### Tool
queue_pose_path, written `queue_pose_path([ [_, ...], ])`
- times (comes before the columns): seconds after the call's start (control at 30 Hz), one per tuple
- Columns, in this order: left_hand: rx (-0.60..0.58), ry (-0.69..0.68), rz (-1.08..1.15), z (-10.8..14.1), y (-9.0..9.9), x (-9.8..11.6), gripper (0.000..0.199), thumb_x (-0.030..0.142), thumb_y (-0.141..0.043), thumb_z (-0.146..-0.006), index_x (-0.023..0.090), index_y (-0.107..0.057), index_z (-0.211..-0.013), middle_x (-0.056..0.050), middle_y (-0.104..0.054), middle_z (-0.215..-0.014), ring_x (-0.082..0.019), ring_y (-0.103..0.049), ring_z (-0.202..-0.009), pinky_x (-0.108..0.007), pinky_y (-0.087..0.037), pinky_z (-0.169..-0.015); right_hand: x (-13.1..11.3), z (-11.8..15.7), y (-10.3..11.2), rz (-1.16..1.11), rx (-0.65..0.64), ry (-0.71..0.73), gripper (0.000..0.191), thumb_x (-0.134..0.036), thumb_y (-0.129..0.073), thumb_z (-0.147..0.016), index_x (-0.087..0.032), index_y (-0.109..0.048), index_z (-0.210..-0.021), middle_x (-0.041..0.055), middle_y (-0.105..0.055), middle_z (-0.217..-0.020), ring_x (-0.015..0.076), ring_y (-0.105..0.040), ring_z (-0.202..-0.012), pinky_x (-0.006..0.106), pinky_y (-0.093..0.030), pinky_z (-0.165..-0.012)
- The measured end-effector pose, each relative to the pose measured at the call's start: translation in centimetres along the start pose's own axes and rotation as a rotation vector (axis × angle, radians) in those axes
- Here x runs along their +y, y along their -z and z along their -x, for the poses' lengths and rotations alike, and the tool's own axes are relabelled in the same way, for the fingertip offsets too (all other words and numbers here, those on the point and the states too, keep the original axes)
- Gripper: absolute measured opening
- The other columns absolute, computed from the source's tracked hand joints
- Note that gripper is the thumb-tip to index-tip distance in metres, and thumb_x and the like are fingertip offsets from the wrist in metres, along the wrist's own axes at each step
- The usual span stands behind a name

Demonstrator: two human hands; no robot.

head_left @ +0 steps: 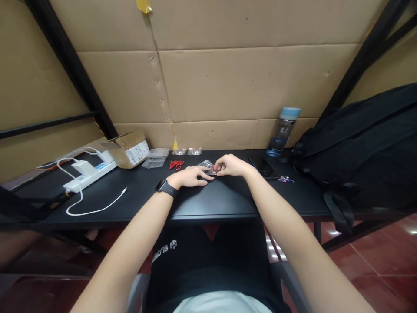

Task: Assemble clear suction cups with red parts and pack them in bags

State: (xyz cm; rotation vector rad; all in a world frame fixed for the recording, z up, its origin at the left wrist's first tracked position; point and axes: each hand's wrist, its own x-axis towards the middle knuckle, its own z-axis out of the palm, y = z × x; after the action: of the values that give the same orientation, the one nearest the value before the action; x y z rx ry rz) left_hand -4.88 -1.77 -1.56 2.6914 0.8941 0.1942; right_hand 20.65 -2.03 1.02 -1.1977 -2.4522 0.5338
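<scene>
My left hand [192, 176], with a dark watch on its wrist, lies low over the black table with its fingers stretched out. Its fingertips reach a small clear plastic bag [206, 163] and a small shiny flat item [212, 173]. From the other side my right hand [230, 166] pinches with thumb and forefinger at a small red piece [213, 168] standing over the shiny item. The fingertips partly hide both. Left of my hands, a loose pile of small red pieces [176, 164] lies on the table. Behind it are two small filled clear packets [194, 151].
At the left are a white power strip [94, 176] with chargers and a cable, an open cardboard box [128, 150] and flat clear bags [156, 157]. To the right stand a water bottle [282, 132], a dark phone-like slab [265, 167], a small trinket [286, 179] and a black backpack [361, 148].
</scene>
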Motion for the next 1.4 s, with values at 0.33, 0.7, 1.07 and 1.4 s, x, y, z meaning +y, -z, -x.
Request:
queue_pose_path([
  [0.33,0.014,-0.019,0.015,0.1,0.0,-0.1,0.038,0.042,-0.066,-0.091,0.043,-0.071,-0.129,0.008,-0.038,-0.164,-0.025,-0.043,-0.147,-0.037,-0.032,-0.122,-0.5,-0.8,-1.4,0.247,0.195,-0.122,0.025,-0.032,-0.087,-0.072,-0.024,-0.072,-0.090,-0.0004,-0.072,-0.089,0.0160,-0.064,-0.080,0.024,-0.037,-0.063],
  [0.7,0.035,-0.037,-0.045,0.0,-0.2,-0.6,0.038,0.038,-0.066,-0.092,0.042,-0.071,-0.129,0.007,-0.030,-0.168,-0.029,-0.025,-0.156,-0.045,-0.021,-0.128,-1.7,-1.0,-2.7,0.389,0.274,-0.187,0.033,-0.040,-0.080,-0.079,-0.027,-0.061,-0.103,0.0019,-0.068,-0.107,0.0190,-0.063,-0.085,0.025,-0.032,-0.061],
  [1.07,0.030,0.008,-0.058,0.2,0.2,-0.1,0.040,0.034,-0.068,-0.088,0.042,-0.072,-0.127,0.007,-0.032,-0.167,-0.030,-0.022,-0.156,-0.049,-0.020,-0.127,-1.1,-1.9,-3.8,0.396,0.289,-0.236,0.029,-0.043,-0.076,-0.086,-0.027,-0.062,-0.106,0.0042,-0.067,-0.109,0.0217,-0.064,-0.092,0.027,-0.040,-0.068],
  [1.4,0.031,-0.068,0.025,0.4,0.1,-1.4,0.038,0.034,-0.072,-0.087,0.043,-0.073,-0.124,0.010,-0.025,-0.168,-0.029,-0.021,-0.157,-0.047,-0.019,-0.128,-0.9,-2.1,-4.1,0.405,0.269,-0.170,0.035,-0.047,-0.074,-0.085,-0.028,-0.062,-0.112,0.0043,-0.067,-0.113,0.0239,-0.065,-0.098,0.029,-0.045,-0.071],
])
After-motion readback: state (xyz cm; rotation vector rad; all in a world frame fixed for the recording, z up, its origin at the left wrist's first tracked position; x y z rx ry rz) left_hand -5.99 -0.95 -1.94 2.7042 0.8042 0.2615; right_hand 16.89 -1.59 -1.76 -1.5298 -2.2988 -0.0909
